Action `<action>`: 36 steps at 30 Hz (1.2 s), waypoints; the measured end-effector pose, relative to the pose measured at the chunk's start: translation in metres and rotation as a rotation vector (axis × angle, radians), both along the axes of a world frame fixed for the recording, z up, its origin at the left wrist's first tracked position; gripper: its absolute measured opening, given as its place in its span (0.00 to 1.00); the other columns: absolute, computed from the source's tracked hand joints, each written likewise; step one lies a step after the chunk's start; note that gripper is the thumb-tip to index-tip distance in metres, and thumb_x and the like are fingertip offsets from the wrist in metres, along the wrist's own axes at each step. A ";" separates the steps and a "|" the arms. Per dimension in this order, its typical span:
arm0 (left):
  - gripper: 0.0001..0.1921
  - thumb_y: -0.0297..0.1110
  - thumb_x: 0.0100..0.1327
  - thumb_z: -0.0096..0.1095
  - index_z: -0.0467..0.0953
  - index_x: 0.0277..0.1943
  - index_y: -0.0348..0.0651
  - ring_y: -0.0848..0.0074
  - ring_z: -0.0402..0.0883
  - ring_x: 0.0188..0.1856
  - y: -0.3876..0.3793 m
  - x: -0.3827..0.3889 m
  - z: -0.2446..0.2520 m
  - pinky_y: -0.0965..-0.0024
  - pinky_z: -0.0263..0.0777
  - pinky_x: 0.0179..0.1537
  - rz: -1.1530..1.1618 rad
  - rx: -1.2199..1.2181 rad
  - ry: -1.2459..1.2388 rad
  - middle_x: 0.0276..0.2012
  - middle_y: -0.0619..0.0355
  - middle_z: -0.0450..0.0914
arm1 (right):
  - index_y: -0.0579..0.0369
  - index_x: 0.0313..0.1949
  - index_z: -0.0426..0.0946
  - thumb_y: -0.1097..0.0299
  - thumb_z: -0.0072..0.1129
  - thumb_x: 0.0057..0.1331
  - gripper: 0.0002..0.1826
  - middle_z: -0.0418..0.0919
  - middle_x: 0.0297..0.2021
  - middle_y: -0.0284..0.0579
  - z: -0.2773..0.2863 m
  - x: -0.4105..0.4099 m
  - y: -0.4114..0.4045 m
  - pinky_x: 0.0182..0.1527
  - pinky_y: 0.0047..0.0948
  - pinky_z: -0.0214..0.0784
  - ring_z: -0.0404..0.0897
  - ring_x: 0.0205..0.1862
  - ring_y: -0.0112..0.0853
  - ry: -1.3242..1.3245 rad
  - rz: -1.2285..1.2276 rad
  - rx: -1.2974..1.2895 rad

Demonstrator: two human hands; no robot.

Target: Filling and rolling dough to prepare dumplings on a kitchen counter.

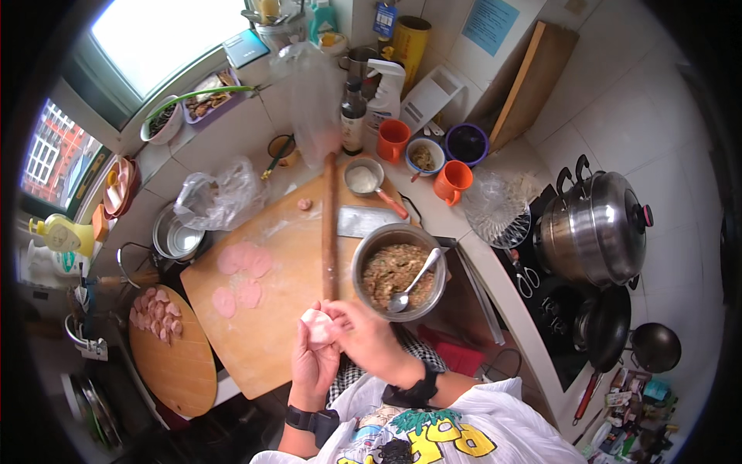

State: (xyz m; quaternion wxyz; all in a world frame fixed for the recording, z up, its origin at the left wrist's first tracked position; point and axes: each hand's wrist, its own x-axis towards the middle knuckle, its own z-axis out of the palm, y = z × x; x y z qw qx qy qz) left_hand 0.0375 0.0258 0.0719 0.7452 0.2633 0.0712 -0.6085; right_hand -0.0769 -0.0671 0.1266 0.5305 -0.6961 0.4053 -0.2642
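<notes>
My left hand [315,362] holds up a pink dough dumpling [319,326], and the fingers of my right hand [362,333] are on its right edge. Just beyond my hands stands a metal bowl [357,278] of minced filling [394,267] with a spoon [423,272] in it. A long wooden rolling pin [330,232] lies to the left of the bowl on a large wooden board [272,359]. Several flat pink dough wrappers [249,293] lie on the board's left part, and a small dough lump [304,204] sits farther back. Filled pink dumplings [156,313] rest on a round wooden board [174,371] at the left.
Behind the bowl lie a cleaver [368,221] and a small pan of white powder [363,177]. Orange mugs [393,139], a dark bottle [353,116] and plastic bags [223,194] line the back. A steamer pot [597,229] stands on the stove at right; a metal pot [178,232] is at left.
</notes>
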 end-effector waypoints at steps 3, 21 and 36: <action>0.29 0.48 0.82 0.42 0.58 0.74 0.36 0.62 0.79 0.62 -0.016 -0.025 0.018 0.59 0.73 0.66 -0.118 0.275 -0.383 0.67 0.49 0.73 | 0.53 0.50 0.80 0.69 0.61 0.67 0.13 0.78 0.48 0.45 -0.020 -0.067 -0.056 0.52 0.41 0.73 0.80 0.50 0.42 0.278 -0.075 -0.395; 0.18 0.32 0.78 0.54 0.72 0.66 0.34 0.77 0.82 0.54 -0.019 -0.035 -0.016 0.72 0.76 0.57 -0.284 0.415 -0.891 0.56 0.54 0.82 | 0.49 0.37 0.80 0.69 0.59 0.61 0.05 0.79 0.45 0.40 -0.068 -0.146 -0.162 0.56 0.37 0.66 0.76 0.52 0.37 0.922 0.436 -0.813; 0.20 0.40 0.81 0.46 0.73 0.62 0.30 0.66 0.84 0.54 -0.015 -0.033 -0.043 0.64 0.79 0.57 -0.457 0.415 -0.104 0.56 0.49 0.82 | 0.58 0.49 0.81 0.80 0.62 0.63 0.14 0.84 0.39 0.48 -0.047 -0.133 -0.042 0.43 0.39 0.77 0.83 0.39 0.45 0.292 0.120 -0.417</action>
